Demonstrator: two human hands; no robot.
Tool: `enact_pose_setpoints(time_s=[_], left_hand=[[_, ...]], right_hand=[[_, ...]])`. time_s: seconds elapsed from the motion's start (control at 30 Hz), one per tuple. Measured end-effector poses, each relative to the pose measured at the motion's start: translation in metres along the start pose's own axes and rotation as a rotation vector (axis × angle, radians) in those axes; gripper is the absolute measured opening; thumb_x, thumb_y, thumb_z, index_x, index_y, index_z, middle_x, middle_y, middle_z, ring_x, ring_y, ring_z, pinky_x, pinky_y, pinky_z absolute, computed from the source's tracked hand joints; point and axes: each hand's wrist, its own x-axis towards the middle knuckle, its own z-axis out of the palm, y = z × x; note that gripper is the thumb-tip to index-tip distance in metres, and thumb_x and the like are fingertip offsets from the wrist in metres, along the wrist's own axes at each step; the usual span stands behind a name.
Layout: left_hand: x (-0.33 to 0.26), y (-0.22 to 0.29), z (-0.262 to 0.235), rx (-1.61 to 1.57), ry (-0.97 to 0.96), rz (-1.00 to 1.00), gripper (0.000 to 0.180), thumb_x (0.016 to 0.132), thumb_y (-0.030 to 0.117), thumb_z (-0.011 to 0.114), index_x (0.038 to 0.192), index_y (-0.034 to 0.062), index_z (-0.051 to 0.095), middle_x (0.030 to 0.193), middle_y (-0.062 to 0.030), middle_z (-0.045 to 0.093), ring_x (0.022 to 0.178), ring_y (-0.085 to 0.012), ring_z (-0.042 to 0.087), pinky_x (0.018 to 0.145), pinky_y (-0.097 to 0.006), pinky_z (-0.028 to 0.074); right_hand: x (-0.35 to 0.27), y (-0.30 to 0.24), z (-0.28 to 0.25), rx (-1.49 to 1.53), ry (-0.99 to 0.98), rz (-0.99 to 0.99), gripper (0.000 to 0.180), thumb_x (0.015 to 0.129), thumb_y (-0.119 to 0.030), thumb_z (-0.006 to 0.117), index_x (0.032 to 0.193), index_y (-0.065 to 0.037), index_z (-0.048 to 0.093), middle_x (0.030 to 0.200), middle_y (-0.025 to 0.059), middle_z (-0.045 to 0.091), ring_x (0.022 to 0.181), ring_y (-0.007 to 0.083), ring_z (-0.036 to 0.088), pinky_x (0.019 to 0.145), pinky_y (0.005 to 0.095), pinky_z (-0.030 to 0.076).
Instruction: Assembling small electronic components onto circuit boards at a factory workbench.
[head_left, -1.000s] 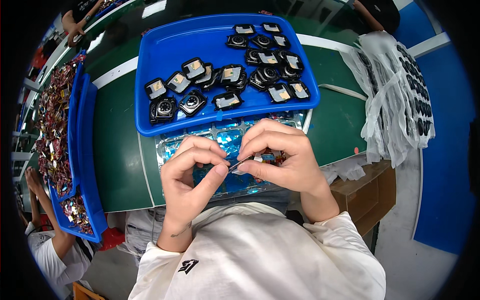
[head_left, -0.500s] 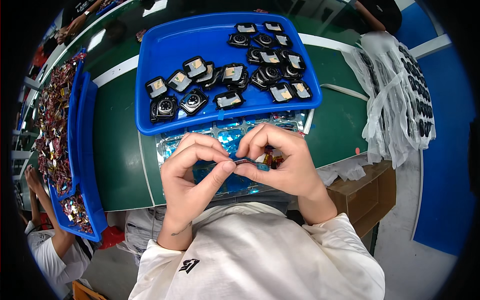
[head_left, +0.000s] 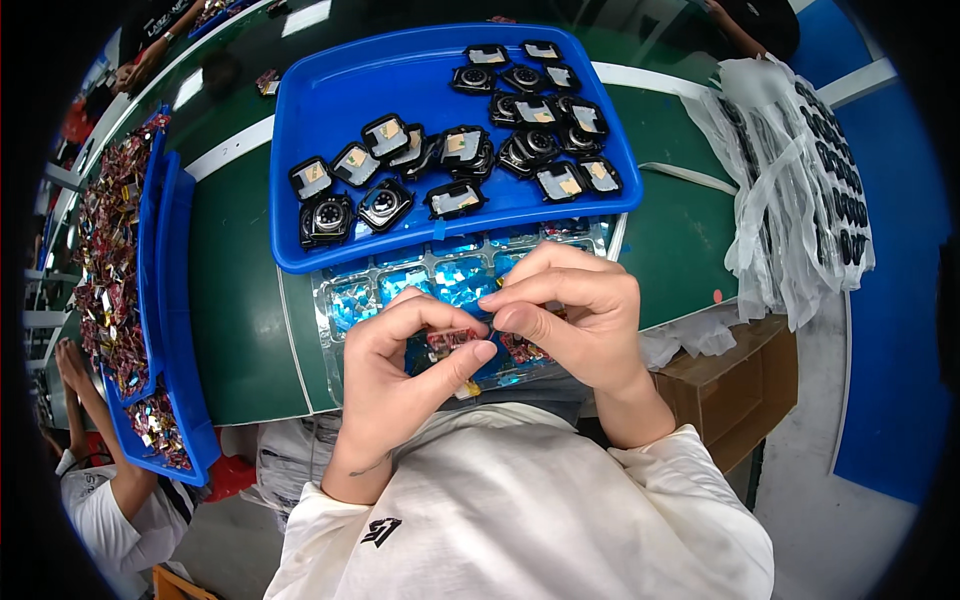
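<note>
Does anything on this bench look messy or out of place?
Nothing looks spilled or broken. The black parts lie jumbled and overlapping in the blue tray, and that tray overlaps the clear compartment tray.

A green-topped workbench [head_left: 240, 330] with a white stripe across it carries everything. At twelve o'clock lies a shallow blue plastic tray [head_left: 330, 100] — square black parts are scattered inside it. Just below, touching its near edge, sits a clear plastic blister tray [head_left: 345, 300] of blue-foiled pockets. At nine o'clock, long blue plastic bins [head_left: 170, 300] hold a heap of small red and gold pieces. At two o'clock, clear plastic bags [head_left: 790, 190] with black print drape over the bench's edge.
</note>
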Motion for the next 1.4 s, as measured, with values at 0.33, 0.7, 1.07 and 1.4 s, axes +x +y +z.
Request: enact_pose_setpoints(time_s=[0.33, 0.7, 1.07, 1.4], left_hand=[[0.001, -0.001, 0.003, 0.158, 0.083, 0.131, 0.008, 0.074, 0.002, 0.074, 0.080, 0.0019, 0.070, 0.074, -0.0038, 0.065, 0.071, -0.0123, 0.053, 0.065, -0.025, 0.040], [-0.002, -0.002, 0.005, 0.027, 0.134, 0.011, 0.004, 0.076, 0.000, 0.071, 0.077, 0.0006, 0.066, 0.069, -0.0025, 0.060, 0.070, -0.0116, 0.052, 0.066, -0.024, 0.040], [-0.003, -0.004, -0.001, 0.072, 0.044, 0.105, 0.006, 0.073, -0.001, 0.072, 0.076, -0.0002, 0.067, 0.074, -0.0050, 0.065, 0.070, -0.0129, 0.053, 0.065, -0.025, 0.039], [-0.001, -0.004, -0.002, 0.053, 0.060, 0.122, 0.007, 0.070, -0.002, 0.073, 0.076, 0.0005, 0.069, 0.069, -0.0048, 0.065, 0.069, -0.0129, 0.055, 0.067, -0.026, 0.041]], right_hand=[[-0.009, 0.000, 0.006, 0.617, 0.006, 0.334, 0.016, 0.080, -0.010, 0.075, 0.075, 0.001, 0.064, 0.073, 0.0058, 0.062, 0.060, 0.0055, 0.054, 0.049, 0.0163, 0.039], [-0.012, -0.007, 0.010, 0.308, 0.032, 0.233, 0.013, 0.085, -0.009, 0.070, 0.081, 0.003, 0.065, 0.078, 0.0059, 0.063, 0.064, 0.0054, 0.057, 0.054, 0.0174, 0.044], [-0.018, -0.003, 0.005, 0.351, -0.069, 0.281, 0.012, 0.089, -0.007, 0.065, 0.091, 0.004, 0.063, 0.087, 0.0072, 0.062, 0.068, 0.0052, 0.055, 0.055, 0.0186, 0.044], [-0.017, -0.010, 0.003, 0.261, 0.014, 0.258, 0.007, 0.081, -0.003, 0.070, 0.080, 0.003, 0.066, 0.075, 0.0060, 0.062, 0.059, 0.0050, 0.053, 0.051, 0.0177, 0.040]])
